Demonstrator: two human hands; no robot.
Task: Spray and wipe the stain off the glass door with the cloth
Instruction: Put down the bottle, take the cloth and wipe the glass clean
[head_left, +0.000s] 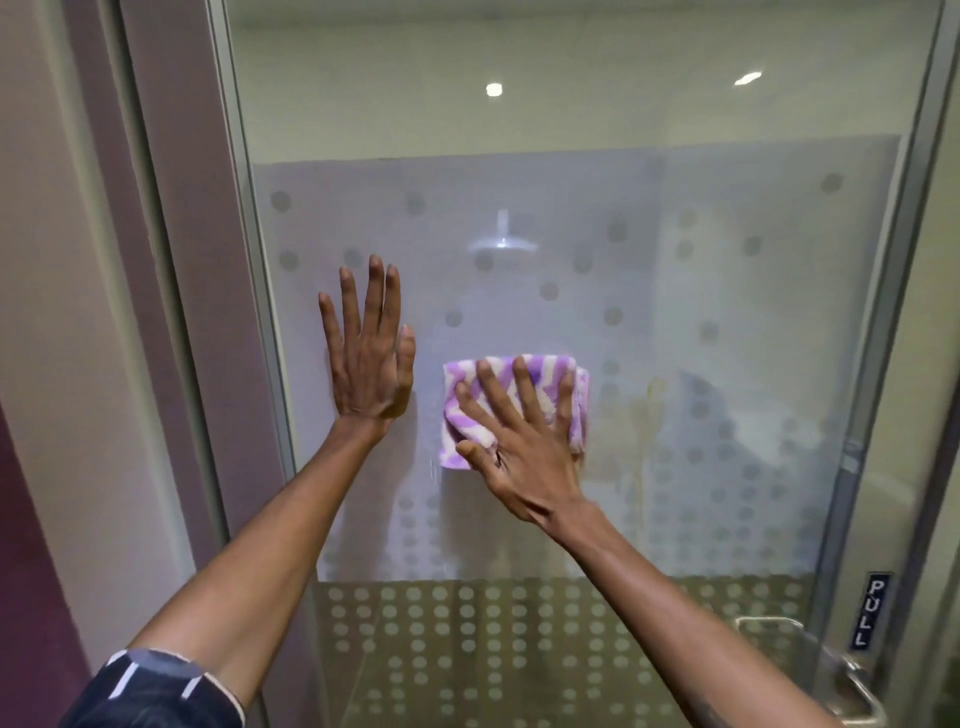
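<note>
While the left hand (370, 358) lies flat with fingers extended on the frosted glass door (675, 322), the right hand (519, 447) presses a purple-and-white cloth (519, 371) at centre frame, a yellowish stain (653, 395) just right.

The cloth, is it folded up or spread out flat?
Folded. The cloth is a thick, squarish pad with layered edges at its right side, pressed to the glass door under the right hand.
</note>
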